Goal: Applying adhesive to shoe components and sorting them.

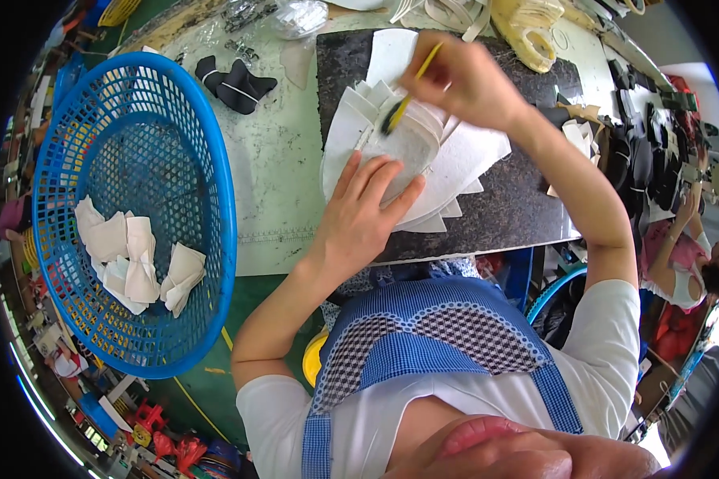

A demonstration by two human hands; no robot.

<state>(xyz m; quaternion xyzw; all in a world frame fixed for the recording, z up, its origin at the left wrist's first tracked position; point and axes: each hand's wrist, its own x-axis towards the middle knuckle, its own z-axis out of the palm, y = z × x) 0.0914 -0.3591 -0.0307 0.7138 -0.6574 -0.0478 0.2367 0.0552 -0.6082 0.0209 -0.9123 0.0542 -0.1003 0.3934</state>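
A yellow-handled brush [412, 89] with dark bristles is gripped in my right hand [463, 80], slightly blurred. Its tip meets the upper part of a greyish-white curved piece [403, 144], which lies on top of several overlapping white sheet pieces [463, 160]. My left hand [358, 207] is open, its fingers stretched out and resting on the lower left of the same pieces. Under the pile is a dark speckled board [527, 191]. Another white piece [391, 52] lies at the board's far edge, partly behind my right hand.
On the left stands a blue oval basket [225, 231] with bundles of off-white pieces [140, 259] in it. Black bundled pieces [236, 84] and clear plastic bags [299, 17] lie on the pale table [272, 184]. A yellowish form [527, 36] sits at the back. Another person [679, 255] is at the far right.
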